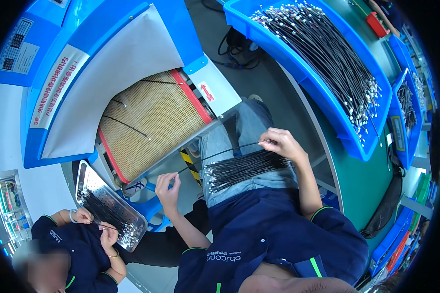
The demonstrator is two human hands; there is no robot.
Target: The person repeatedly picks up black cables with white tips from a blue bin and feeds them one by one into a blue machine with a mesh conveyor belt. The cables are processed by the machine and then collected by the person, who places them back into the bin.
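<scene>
A thin black cable (219,153) is stretched between my two hands above my lap. My left hand (167,191) pinches its left end, and my right hand (277,142) pinches the other end. Below it, across my thighs, lies a bundle of black cables (244,168) with small light connectors at the ends. The right end of the bundle lies close under my right hand. Ahead of me, a few single black cables (124,126) rest on the tan mesh conveyor belt (146,146) that comes out of a blue machine (146,19).
At the right, a large blue bin (310,90) full of black cables stands on a green table (357,180). Smaller blue bins (407,117) sit beyond it. At the left, a co-worker (78,249) handles cables over a perforated metal tray (137,219).
</scene>
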